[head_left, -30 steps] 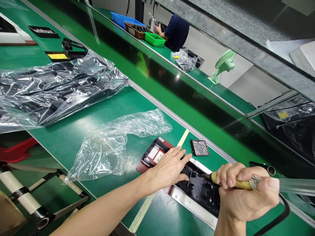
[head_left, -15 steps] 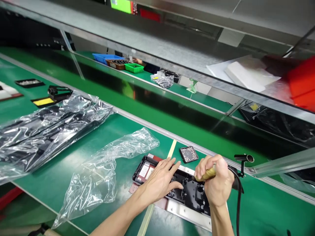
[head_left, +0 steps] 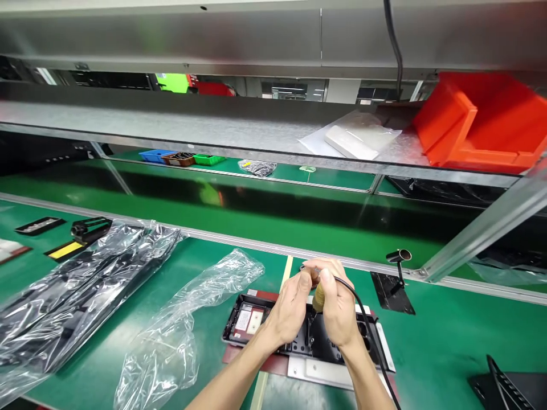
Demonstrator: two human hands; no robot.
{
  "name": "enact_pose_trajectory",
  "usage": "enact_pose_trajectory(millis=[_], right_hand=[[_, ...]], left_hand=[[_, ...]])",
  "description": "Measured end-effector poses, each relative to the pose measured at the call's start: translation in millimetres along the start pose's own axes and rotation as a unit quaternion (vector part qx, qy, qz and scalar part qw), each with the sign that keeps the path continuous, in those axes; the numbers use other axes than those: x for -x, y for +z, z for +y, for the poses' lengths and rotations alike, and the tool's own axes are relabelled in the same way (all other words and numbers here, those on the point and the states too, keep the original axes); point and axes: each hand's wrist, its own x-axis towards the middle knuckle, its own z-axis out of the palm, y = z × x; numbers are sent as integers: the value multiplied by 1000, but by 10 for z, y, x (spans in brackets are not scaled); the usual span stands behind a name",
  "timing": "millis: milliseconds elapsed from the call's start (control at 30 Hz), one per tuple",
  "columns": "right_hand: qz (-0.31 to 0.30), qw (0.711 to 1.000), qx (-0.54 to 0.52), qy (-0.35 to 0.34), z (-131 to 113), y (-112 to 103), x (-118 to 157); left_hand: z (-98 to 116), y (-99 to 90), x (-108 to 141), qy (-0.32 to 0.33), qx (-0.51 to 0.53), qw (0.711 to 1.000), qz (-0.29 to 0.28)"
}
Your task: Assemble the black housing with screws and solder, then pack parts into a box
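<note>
Head view — my right hand (head_left: 339,313) has its fingers wrapped around the yellow-handled tool (head_left: 318,300), with a black cable (head_left: 371,323) trailing from it. My left hand (head_left: 290,310) is beside it, fingers curled in; can't tell if they grip anything. Both are over the long black housing (head_left: 303,340), which lies on the white-and-dark-red fixture (head_left: 320,370) on the green table (head_left: 436,353).

Writing: white label (head_left: 243,320) at the housing's left end, print too small to read; yellow label (head_left: 68,250) at far left, no legible text. No brand I can make out.

Containers: black tray (head_left: 40,225) at far left holds small pale bits. Across the conveyor — blue bin (head_left: 156,155), brown bin (head_left: 178,159) with dark parts, green bin (head_left: 208,160), contents unclear. Orange-red bin (head_left: 482,122) sits on the shelf (head_left: 192,122). Clear bag (head_left: 164,347) lies crumpled left of the housing; bagged black parts (head_left: 85,290) farther left.
</note>
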Motion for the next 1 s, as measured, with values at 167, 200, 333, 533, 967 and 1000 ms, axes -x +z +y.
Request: enact_pose_trajectory(millis=[167, 200, 333, 533, 967, 1000], right_hand=[[-7, 998, 60, -35, 2, -9, -27], [-7, 997, 66, -37, 4, -11, -29], [-10, 997, 75, -32, 3, -18, -25], [-6, 995, 91, -30, -19, -44, -15], [-41, 994, 80, -59, -104, -117, -137], [-44, 995, 65, -56, -109, -116, -147]], left_hand=[[-21, 198, -97, -38, 7, 996, 74], [-23, 221, -115, -36, 7, 996, 79], [-29, 283, -170, -30, 13, 994, 101], [-83, 335, -170, -3, 49, 994, 96], [-76, 403, -205, 1, 129, 986, 103], [-77, 408, -211, -6, 136, 986, 100]])
